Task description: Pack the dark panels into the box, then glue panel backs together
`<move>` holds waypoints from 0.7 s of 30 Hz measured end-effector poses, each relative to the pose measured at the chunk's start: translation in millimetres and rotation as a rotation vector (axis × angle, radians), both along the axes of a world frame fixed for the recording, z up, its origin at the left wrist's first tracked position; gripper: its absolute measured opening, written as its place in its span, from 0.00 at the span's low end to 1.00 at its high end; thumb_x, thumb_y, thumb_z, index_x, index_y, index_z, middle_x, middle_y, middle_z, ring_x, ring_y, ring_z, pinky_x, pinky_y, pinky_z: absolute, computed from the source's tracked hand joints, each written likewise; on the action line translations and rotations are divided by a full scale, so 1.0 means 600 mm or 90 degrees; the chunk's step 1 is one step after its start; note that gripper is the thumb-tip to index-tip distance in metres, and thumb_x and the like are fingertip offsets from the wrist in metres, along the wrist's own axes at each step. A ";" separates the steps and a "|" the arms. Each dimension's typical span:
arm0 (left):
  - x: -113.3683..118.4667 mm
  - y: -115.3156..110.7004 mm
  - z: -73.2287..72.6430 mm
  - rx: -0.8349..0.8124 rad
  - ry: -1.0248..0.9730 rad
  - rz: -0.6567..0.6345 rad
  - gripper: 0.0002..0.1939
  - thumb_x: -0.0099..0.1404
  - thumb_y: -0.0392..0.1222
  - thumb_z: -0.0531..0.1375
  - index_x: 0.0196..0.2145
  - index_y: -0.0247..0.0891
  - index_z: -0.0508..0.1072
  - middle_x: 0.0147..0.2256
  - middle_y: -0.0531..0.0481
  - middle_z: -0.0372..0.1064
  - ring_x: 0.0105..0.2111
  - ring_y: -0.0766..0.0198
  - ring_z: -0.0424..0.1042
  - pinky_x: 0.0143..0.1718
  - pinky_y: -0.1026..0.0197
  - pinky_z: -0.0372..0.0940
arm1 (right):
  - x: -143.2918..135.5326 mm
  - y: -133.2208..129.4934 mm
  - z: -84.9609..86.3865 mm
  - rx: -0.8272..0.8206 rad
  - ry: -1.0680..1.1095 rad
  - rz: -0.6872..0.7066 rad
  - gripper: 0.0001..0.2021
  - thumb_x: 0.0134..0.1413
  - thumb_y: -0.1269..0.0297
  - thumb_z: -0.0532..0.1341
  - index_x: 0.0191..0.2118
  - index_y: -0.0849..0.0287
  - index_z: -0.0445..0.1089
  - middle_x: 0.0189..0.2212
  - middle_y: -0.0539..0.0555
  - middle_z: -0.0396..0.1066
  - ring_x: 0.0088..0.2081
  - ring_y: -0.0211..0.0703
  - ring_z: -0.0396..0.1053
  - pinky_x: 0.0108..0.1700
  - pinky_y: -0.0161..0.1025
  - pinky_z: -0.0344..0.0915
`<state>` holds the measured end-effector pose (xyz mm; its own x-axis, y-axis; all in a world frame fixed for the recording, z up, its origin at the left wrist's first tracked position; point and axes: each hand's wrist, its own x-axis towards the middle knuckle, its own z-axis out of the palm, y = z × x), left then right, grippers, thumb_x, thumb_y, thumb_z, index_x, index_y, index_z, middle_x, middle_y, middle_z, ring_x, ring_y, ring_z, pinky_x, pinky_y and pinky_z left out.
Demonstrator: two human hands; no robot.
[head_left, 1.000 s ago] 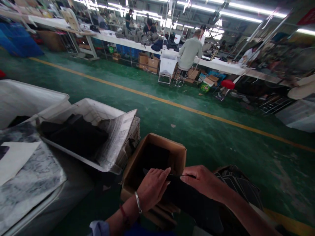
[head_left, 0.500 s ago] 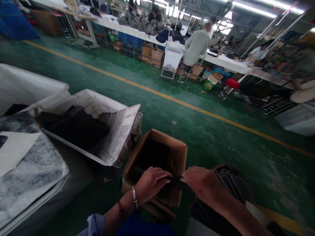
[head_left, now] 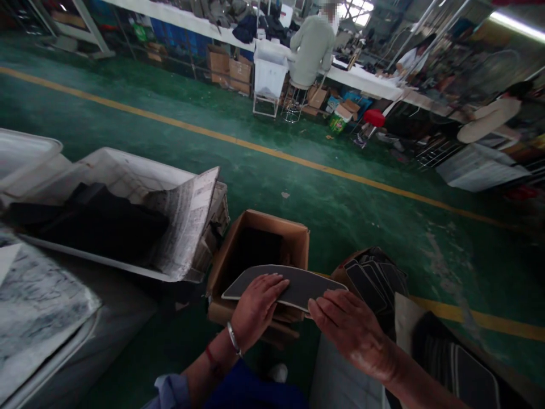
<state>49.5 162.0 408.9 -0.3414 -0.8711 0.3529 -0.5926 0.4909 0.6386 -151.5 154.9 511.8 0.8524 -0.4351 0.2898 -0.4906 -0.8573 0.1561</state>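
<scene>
A flat dark grey panel (head_left: 298,284) with a pale edge and a curved outline is held above the near side of an open cardboard box (head_left: 279,220). My left hand (head_left: 260,301) lies on its left part, fingers resting over the surface and closed round the near edge. My right hand (head_left: 347,324) grips the panel's right end, fingertips on top. The box holds dark material. Right of it, similar dark panels with pale edges (head_left: 374,278) stand stacked in another container.
At the left, a white bin (head_left: 149,165) holds black fabric and a printed sheet; beside it is a marbled surface (head_left: 46,312). More edged panels (head_left: 472,375) lie at lower right. Beyond the yellow floor line, people sit at a long white table (head_left: 361,82).
The panel, seen edge-on before, now shows its broad face. The view has shifted right and down, bringing more panels at lower right into sight.
</scene>
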 end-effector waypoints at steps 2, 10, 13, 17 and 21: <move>-0.010 0.010 0.003 -0.053 -0.031 0.000 0.21 0.59 0.29 0.49 0.51 0.36 0.63 0.50 0.43 0.66 0.50 0.60 0.64 0.51 0.50 0.62 | -0.018 0.026 -0.013 0.005 -0.015 -0.027 0.12 0.58 0.75 0.49 0.40 0.64 0.68 0.32 0.53 0.71 0.37 0.42 0.65 0.44 0.41 0.57; -0.110 0.057 0.032 -0.217 -0.169 -0.075 0.19 0.62 0.30 0.46 0.50 0.35 0.64 0.48 0.43 0.67 0.51 0.60 0.63 0.50 0.52 0.64 | -0.172 0.130 -0.038 0.147 -0.195 -0.256 0.12 0.59 0.62 0.51 0.42 0.60 0.67 0.35 0.56 0.71 0.39 0.43 0.66 0.45 0.43 0.61; -0.165 0.086 0.060 -0.268 -0.191 -0.170 0.19 0.63 0.32 0.46 0.50 0.35 0.64 0.49 0.43 0.67 0.52 0.61 0.62 0.51 0.53 0.63 | -0.254 0.168 -0.050 0.246 -0.324 -0.485 0.18 0.57 0.54 0.53 0.47 0.61 0.64 0.41 0.60 0.69 0.46 0.48 0.64 0.49 0.48 0.59; -0.241 0.144 0.080 -0.382 -0.198 -0.332 0.20 0.64 0.36 0.45 0.53 0.35 0.61 0.51 0.45 0.65 0.54 0.62 0.59 0.52 0.57 0.62 | -0.349 0.259 -0.061 0.657 -0.482 -0.618 0.28 0.50 0.44 0.54 0.48 0.62 0.65 0.41 0.58 0.70 0.42 0.47 0.67 0.42 0.43 0.64; -0.327 0.178 0.044 -0.501 -0.105 -0.487 0.24 0.63 0.32 0.42 0.57 0.37 0.57 0.49 0.46 0.67 0.56 0.65 0.57 0.57 0.63 0.53 | -0.418 0.368 -0.082 1.022 -0.701 -0.557 0.26 0.37 0.44 0.64 0.37 0.61 0.70 0.31 0.50 0.71 0.31 0.38 0.68 0.32 0.33 0.64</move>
<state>-146.9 268.8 435.4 -0.7871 0.0362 0.6158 -0.0093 0.9975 -0.0705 -402.1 375.9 462.4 0.1289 -0.8384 -0.5295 -0.0926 0.5215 -0.8482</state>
